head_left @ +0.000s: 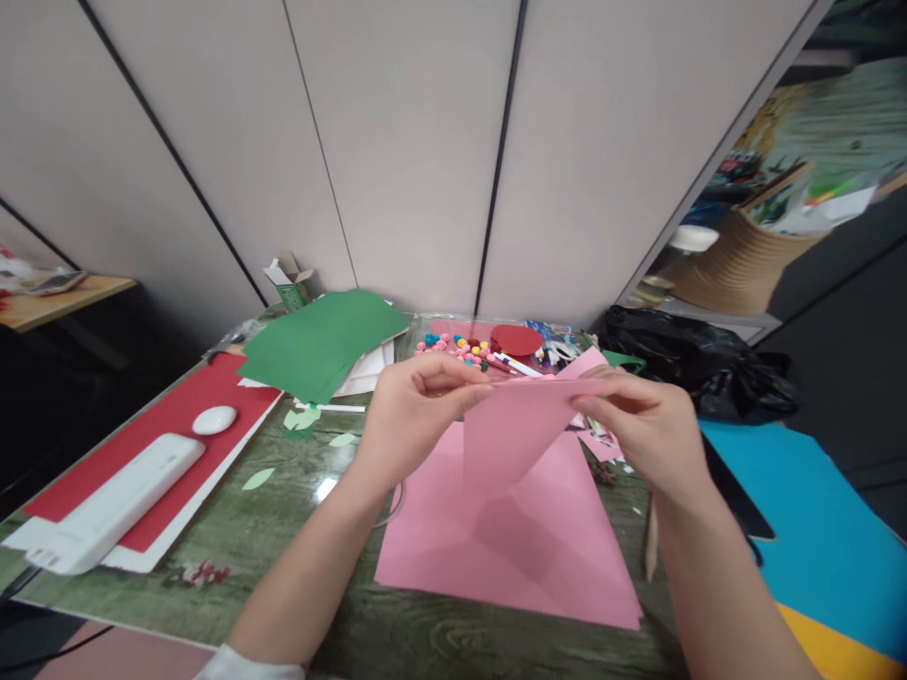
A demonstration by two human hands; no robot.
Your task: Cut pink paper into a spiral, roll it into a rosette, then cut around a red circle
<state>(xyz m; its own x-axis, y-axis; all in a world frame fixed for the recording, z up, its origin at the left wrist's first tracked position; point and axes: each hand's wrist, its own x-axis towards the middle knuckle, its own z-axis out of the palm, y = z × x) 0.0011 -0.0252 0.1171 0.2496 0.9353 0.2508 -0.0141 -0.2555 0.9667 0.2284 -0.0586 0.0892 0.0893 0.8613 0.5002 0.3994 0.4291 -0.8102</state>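
Between my two hands hangs a folded piece of pink paper [521, 434], held up by its top edge. My left hand [425, 406] pinches its upper left corner between thumb and fingers. At the upper right, my right hand [641, 425] grips the same paper, and a pink flap sticks up behind the fingers. Below lie larger pink sheets [439, 557] on the table, partly hidden by the held piece and shaded by it. A ring-like loop [392, 505] shows beside my left wrist.
Green sheets [326, 340], a red sheet [233, 453] under a white power strip [128, 501] and a white mouse [213, 419] lie left. Colourful pompoms [460, 349] sit behind. A black plastic bag [694, 364], blue paper [814, 510] and a pencil-like stick [650, 538] are right.
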